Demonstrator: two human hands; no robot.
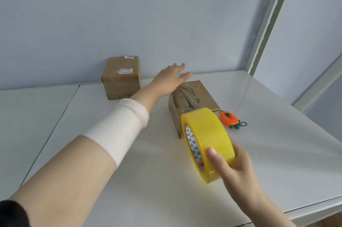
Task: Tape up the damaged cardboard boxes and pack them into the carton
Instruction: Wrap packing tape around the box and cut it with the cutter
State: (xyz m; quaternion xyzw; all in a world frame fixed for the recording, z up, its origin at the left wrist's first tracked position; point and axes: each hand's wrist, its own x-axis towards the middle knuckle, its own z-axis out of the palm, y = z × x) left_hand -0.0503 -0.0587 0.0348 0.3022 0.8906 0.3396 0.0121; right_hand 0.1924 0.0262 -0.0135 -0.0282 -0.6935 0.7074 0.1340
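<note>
The left hand (171,76) reaches flat-fingered over the torn box (192,100); the right hand (233,169) grips the yellow tape roll (209,139).

The left arm stretches from the near left corner toward the far middle of the table, a white band (120,124) wrapped round the forearm. The left hand (171,77) is flat, palm down, fingers straight and pointing far-right. The right hand (236,169), near and right, grips a yellow tape roll (207,134) upright, thumb across its outer face, the other fingers mostly hidden behind it.
</note>
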